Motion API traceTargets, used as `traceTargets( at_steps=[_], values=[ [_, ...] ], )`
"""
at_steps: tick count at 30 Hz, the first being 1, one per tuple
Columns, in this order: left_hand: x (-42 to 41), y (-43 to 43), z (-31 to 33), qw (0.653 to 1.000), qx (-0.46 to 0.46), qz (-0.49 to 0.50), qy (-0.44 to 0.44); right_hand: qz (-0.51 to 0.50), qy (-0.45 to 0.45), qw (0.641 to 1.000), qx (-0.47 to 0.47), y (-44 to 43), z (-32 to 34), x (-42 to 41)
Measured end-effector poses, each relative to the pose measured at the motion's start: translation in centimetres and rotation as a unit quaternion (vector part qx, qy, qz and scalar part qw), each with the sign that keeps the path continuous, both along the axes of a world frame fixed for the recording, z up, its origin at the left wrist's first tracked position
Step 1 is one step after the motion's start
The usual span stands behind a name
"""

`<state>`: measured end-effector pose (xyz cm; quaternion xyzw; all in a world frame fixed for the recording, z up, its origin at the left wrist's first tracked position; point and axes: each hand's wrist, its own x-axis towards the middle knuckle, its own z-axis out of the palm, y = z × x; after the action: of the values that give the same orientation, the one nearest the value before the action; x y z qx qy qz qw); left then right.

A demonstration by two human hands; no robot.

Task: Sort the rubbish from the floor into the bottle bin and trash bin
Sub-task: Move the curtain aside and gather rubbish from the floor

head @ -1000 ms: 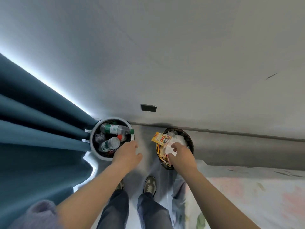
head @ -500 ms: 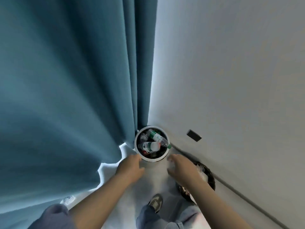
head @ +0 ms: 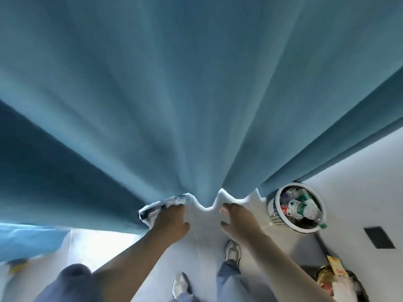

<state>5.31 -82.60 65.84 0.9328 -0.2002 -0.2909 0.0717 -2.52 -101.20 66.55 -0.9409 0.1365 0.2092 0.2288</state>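
Note:
A crumpled bottle-like piece of rubbish (head: 158, 207), white with blue and dark marks, lies on the pale floor at the hem of the teal curtain (head: 196, 105). My left hand (head: 172, 221) reaches onto it, fingertips on its right end and thumb spread apart from it. My right hand (head: 237, 219) hovers empty beside it with relaxed fingers. The white bottle bin (head: 275, 216), holding several plastic bottles (head: 302, 209), stands to the right against the wall. The dark trash bin (head: 358, 284), with a yellow wrapper (head: 337, 269) sticking out, is at the bottom right.
The curtain fills most of the view and hangs down to the floor. My shoes (head: 233, 252) stand on the pale floor just behind my hands. A dark wall plate (head: 379, 237) sits low on the right wall. Something light blue (head: 28, 240) lies blurred at the far left.
My view swung left from the two bins to the curtain. Both hands left the bins and moved down to the curtain hem, the left one onto the rubbish there.

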Motion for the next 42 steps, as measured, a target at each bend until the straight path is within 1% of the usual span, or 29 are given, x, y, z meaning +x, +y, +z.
traceTargets(
  at_steps=[5,9,14,20,25,30,37,42],
  values=[
    [-0.5,10.2,0.2,0.989,-0.021,0.139,0.04,0.115,0.026,0.993,-0.004,8.6,-0.4,3.4],
    [-2.0,14.7,-0.2,0.975,-0.025,0.216,0.046,0.186,0.044,0.982,-0.01,12.4,-1.3,5.2],
    [-3.2,16.9,-1.6,0.956,-0.015,0.287,0.056,0.246,0.05,0.968,-0.021,14.3,-3.0,7.1],
    [-3.9,16.2,-4.7,0.933,-0.028,0.35,0.082,0.308,0.069,0.948,-0.044,14.0,-6.2,8.8],
    [-3.9,15.9,-7.5,0.92,-0.036,0.38,0.083,0.34,0.081,0.935,-0.057,13.9,-9.4,10.5],
    [-3.1,17.1,-12.1,0.92,-0.026,0.384,0.072,0.354,0.082,0.929,-0.07,14.8,-14.2,11.9],
    [-1.5,17.2,-23.1,0.925,-0.023,0.371,0.076,0.336,0.09,0.935,-0.071,15.1,-25.3,13.0],
    [-0.4,17.2,-32.0,0.94,-0.019,0.333,0.072,0.331,0.097,0.934,-0.092,14.6,-33.6,13.0]
  ],
)
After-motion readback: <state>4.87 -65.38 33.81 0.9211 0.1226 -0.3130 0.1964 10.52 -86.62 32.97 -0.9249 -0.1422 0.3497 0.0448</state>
